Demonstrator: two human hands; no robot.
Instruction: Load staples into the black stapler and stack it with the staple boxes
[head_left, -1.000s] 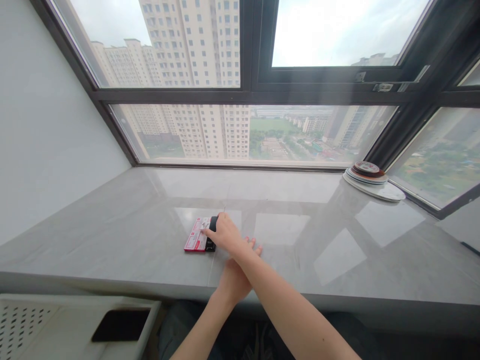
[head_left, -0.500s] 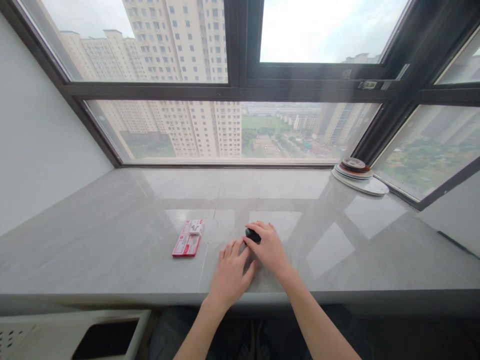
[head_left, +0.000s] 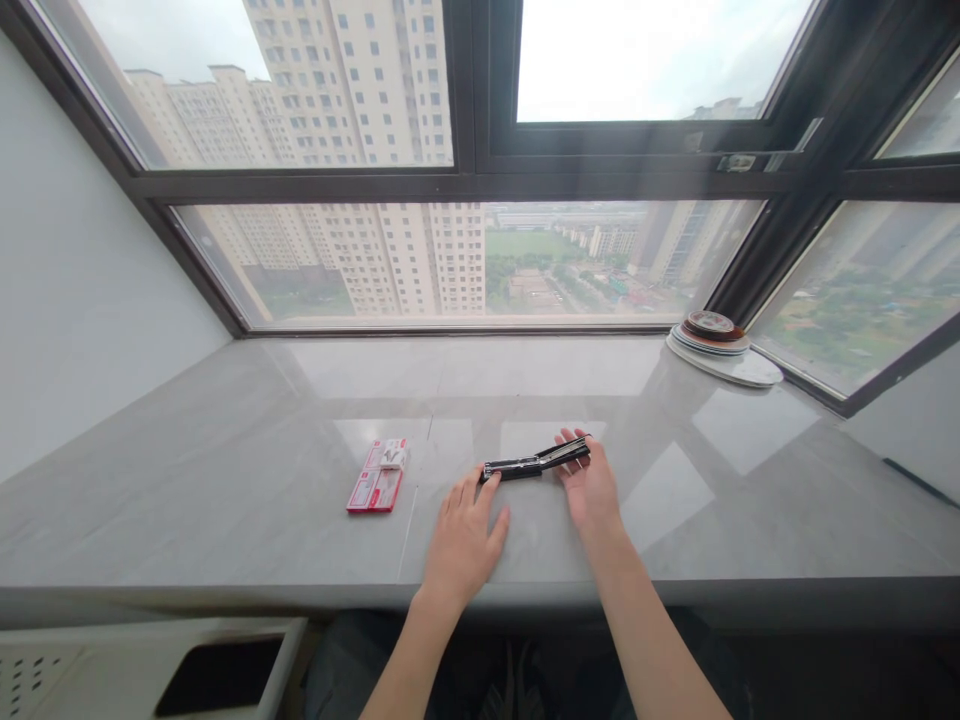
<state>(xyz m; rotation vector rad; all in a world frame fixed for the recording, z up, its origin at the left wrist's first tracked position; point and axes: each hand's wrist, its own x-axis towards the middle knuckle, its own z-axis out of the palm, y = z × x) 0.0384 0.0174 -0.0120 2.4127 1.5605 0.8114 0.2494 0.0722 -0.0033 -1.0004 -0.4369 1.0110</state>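
A black stapler (head_left: 517, 467) lies across the countertop, swung wide open, with its metal staple channel showing. My left hand (head_left: 465, 535) has its fingertips on the stapler's left end, holding it against the stone, while the thumb is apart from it. Around the raised right part is my right hand (head_left: 592, 485), palm turned up, its thumb and fingers closed on it. To the left of my hands are red and white flat boxes (head_left: 373, 490), with a small pale box (head_left: 393, 456) on top, probably staples; the print is too small to read.
Stacked round plates or mats (head_left: 724, 362) sit at the back right by the window frame (head_left: 465, 187). The grey countertop (head_left: 247, 480) ends at a front edge near my wrists. Below it on the left stands a white plastic piece (head_left: 97, 665) with holes.
The stapler, mostly hidden under my right hand before, is now spread open. My right hand has moved right and turned palm up with one part of it. My left hand barely shifted.
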